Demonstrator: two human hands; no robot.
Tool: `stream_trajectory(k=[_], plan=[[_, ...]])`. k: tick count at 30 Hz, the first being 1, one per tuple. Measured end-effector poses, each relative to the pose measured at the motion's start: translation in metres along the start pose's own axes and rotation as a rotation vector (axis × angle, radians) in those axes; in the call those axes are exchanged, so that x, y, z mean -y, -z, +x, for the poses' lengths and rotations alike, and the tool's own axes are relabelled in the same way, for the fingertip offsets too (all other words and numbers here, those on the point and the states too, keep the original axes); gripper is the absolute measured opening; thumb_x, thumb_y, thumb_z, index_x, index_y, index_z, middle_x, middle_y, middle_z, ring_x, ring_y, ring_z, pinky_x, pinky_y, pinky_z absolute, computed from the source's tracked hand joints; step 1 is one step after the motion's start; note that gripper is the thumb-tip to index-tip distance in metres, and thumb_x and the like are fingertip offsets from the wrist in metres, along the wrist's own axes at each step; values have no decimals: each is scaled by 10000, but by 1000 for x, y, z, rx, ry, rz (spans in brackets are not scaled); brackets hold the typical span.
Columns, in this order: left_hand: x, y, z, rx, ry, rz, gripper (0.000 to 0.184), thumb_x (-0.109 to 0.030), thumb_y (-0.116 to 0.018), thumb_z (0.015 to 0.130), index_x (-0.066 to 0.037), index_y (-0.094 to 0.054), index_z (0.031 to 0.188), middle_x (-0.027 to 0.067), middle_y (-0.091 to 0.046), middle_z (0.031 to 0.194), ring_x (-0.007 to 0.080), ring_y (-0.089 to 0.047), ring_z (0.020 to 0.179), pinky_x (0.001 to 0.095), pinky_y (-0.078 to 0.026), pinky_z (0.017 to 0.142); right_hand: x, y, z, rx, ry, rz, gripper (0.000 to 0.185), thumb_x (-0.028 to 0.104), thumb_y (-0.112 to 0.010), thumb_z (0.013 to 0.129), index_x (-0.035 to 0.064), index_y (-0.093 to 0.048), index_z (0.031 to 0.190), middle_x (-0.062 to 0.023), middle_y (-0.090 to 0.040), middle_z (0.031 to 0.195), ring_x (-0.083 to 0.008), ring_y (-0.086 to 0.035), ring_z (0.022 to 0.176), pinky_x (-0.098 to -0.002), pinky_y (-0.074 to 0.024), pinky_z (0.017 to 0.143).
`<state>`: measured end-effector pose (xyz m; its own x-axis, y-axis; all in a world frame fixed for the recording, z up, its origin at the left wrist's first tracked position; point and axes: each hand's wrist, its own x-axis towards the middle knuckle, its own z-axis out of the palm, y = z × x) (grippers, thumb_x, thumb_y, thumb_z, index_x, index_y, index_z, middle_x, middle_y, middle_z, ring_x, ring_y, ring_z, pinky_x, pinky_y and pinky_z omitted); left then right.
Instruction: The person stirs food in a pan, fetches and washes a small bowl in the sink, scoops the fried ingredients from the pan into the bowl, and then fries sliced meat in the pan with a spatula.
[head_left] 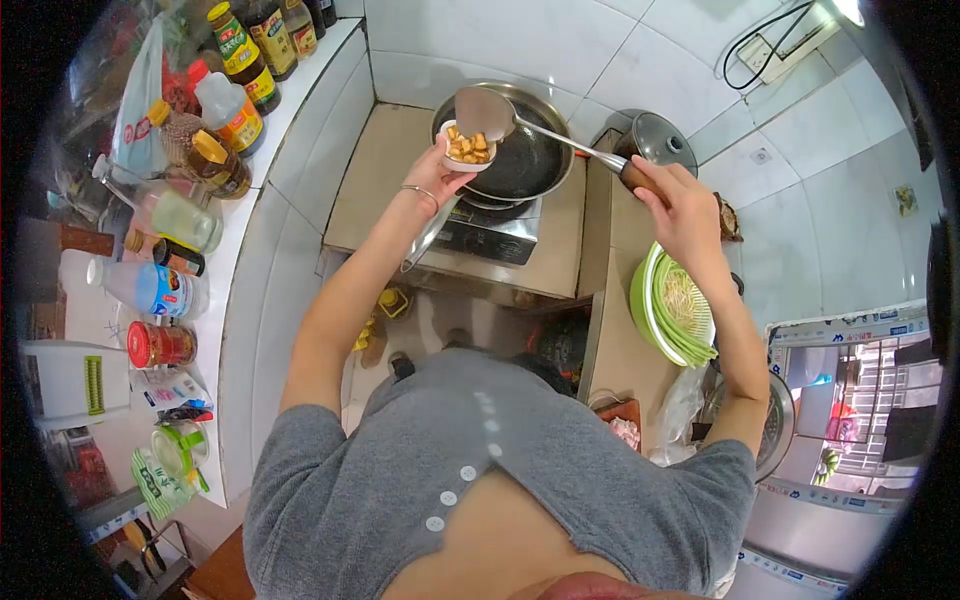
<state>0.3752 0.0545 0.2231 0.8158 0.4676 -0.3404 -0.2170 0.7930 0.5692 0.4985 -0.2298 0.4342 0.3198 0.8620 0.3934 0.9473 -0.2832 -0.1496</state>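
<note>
My left hand [440, 175] holds a small white bowl [466, 164] over the left side of a dark frying pan [525, 150]. Golden-brown cubes [468, 146] lie in the bowl. Wrapped round the wooden handle of a metal spatula [560, 135] is my right hand [675, 195], to the right of the pan. The spatula's broad blade [484, 112] is just above the bowl and partly overlaps it in view. Beneath the pan is a black cooker [490, 232], and the pan's handle [430, 235] points down and left.
Sauce bottles [232, 110] and jars [162, 344] line the left ledge. A lidded pot [660, 140] stands right of the pan. A green basket [645, 300] holds bean sprouts and long green vegetables. Lower down, a small board [625, 412] bears meat beside a plastic bag [682, 410].
</note>
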Motion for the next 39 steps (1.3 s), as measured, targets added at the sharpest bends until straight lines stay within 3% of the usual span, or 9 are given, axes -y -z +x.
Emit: stream_trajectory(k=[3,7,12,14,19,22,29,35,39], plan=[[0,5,4,17,0,-36,584,-427,-524,871,-23,-385,1269,185,-457,1214,309,-466,1155,440,-452,963,0,-4,-2,-129,137,-138,343,110,-646,766,114,-601,1106,-79,-587,799,-278,-575,675,-360,-458,587],[-1,7,3,16,-18,-109,598,-415,-542,863,-3,-380,1265,197,-436,1235,321,-454,1168,445,-442,975,-8,-8,-4,-112,58,-69,316,124,-641,783,104,-608,1097,-83,-589,770,-264,-574,642,-350,-460,584],[-3,18,-2,25,-44,-165,600,-392,-549,865,1,-367,1280,205,-417,1255,334,-428,1191,464,-406,1002,-66,-34,5,9,-322,506,256,148,-629,810,76,-635,1055,-115,-650,821,-229,-608,671,-277,-476,650],[-5,28,-9,-5,-47,-189,594,-389,-538,873,-2,-362,1287,202,-412,1266,335,-419,1199,467,-395,1010,-71,-40,21,57,-376,509,290,183,-630,806,53,-629,1064,-160,-658,903,-252,-638,737,-278,-490,686],[-25,51,-80,-86,-119,-273,569,-389,-500,900,-7,-352,1294,190,-394,1282,338,-396,1209,465,-387,1015,-52,-95,69,68,-59,-326,184,122,-562,791,-4,-642,897,-187,-644,813,-312,-642,753,-366,-515,632],[-32,88,-127,-103,-221,-276,575,-375,-528,892,13,-357,1280,203,-407,1246,348,-403,1193,466,-403,1004,-62,-140,91,88,141,-518,99,64,-548,744,18,-630,772,-177,-612,713,-315,-635,701,-389,-514,570],[-36,143,-216,-214,-383,-324,492,-337,-441,937,-42,-347,1320,146,-377,1346,325,-380,1240,521,-352,1028,-64,-185,120,71,258,-545,81,86,-577,726,36,-634,753,-172,-608,708,-321,-629,684,-403,-515,575],[-28,158,-243,-205,-433,-357,483,-330,-452,935,-4,-370,1282,194,-459,1258,352,-432,1192,519,-411,981,-65,-154,137,211,-46,-411,193,215,-653,751,27,-639,790,-189,-640,809,-345,-635,774,-438,-511,653],[-23,157,-245,-169,-400,-411,501,-342,-447,934,-5,-355,1294,202,-448,1266,367,-426,1193,520,-404,986,-77,-156,133,204,-43,-440,218,235,-660,744,24,-637,793,-188,-638,793,-346,-634,773,-439,-509,656]])
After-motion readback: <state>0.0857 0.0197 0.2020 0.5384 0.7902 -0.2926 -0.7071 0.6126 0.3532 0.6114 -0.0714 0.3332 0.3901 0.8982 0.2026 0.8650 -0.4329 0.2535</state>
